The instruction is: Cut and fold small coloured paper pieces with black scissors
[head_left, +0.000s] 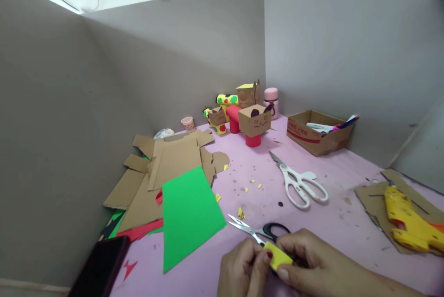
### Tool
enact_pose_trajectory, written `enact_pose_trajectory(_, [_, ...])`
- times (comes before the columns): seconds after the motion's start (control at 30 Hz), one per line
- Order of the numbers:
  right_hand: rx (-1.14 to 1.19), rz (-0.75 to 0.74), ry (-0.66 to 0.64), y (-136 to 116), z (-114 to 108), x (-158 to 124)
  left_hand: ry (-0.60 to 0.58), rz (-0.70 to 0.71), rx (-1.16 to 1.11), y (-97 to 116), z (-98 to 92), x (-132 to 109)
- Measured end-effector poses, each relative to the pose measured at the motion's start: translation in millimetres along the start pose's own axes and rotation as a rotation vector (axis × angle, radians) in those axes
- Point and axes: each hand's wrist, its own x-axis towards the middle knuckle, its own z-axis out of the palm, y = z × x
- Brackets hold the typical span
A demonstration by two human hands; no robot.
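Watching via my cam: L hand (244, 269) & R hand (307, 262) pinching yellow piece (278, 257) btwn them, R forearm (367, 281) slanting in from lower R over tabletop (329, 227).

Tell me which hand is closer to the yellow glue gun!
Right. The right hand is left of the yellow glue gun, not touching it; the left hand is farther left, across the small yellow piece.

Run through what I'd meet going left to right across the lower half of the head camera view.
Phone, green sheet, left hand, yellow piece, right hand, yellow glue gun. I left out things whose place overlaps others.
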Motion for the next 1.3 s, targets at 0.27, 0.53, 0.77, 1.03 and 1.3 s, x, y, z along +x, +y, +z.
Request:
enact_pose_trajectory(0.27, [0.066,-0.023,0.024,-13,-9,-6,-0.125,0.015,-0.046,3,-7.2,5])
enact_pose_trajectory(0.53, [0.097,-0.057,0.037,-2,-8,-3,-0.012,-0.027,-0.074,11,-15.4,8])
enact_pose_trajectory(0.77, [0.186,-0.064,0.085,-2,-3,-1,-0.186,-0.035,-0.222,-2,-1.9,2])
enact_pose_trajectory(1.03, [0.107,-0.146,0.064,5,1,-1,-0.272,-0.02,-0.142,6,-3.6,2])
enact_pose_trajectory(1.3, [0.224,-0.134,0.144,3,0,-1,-0.209,-0.145,-0.313,0,0.2,1])
